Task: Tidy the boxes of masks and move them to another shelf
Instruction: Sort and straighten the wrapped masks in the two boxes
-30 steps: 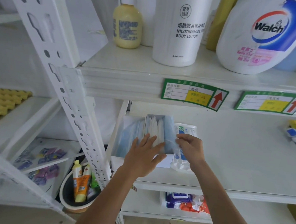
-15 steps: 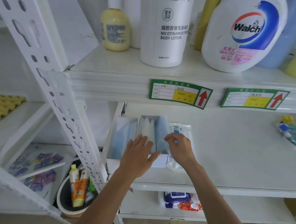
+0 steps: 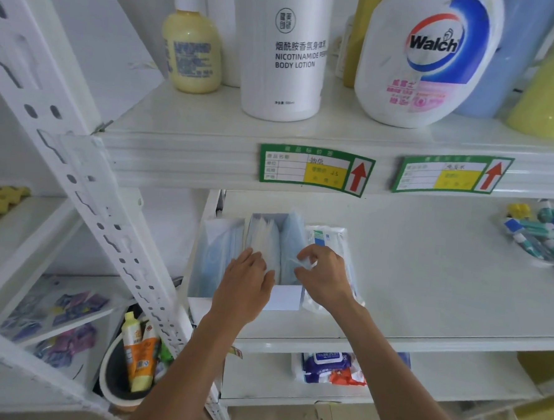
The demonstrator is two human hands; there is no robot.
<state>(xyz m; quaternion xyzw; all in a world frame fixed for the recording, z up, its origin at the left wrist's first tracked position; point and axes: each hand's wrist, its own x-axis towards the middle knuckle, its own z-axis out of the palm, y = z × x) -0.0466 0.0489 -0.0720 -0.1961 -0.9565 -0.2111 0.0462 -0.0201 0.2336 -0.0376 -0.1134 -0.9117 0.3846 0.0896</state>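
I am looking down at a white metal shelf unit, and both of my bare hands are reaching into an open white box of masks [image 3: 283, 297] that sits at the near left end of the middle shelf [image 3: 427, 284]. The box holds upright stacks of pale blue masks [image 3: 264, 238], some in clear sleeves. My left hand [image 3: 245, 287] lies flat and open, palm down, with its fingers pressing on the near tops of the middle stack. My right hand [image 3: 325, 277] is curled, and its thumb and fingertips pinch what looks like a thin white ear loop or the edge of a mask at the right side of the box. Just beside the box on the right, touching it, lies a sealed mask packet [image 3: 327, 234] with blue print. On the shelf above stand a body lotion bottle [image 3: 287, 51] and a Walch detergent bottle [image 3: 424, 59]; toothbrushes [image 3: 540, 235] lie far to the right. I judge the tidying step to be in hand: the loose masks are being squared up, and nothing has moved to another shelf yet. Next, I think, the stray loop needs tucking in, then both hands must grip the box sides to lift it.
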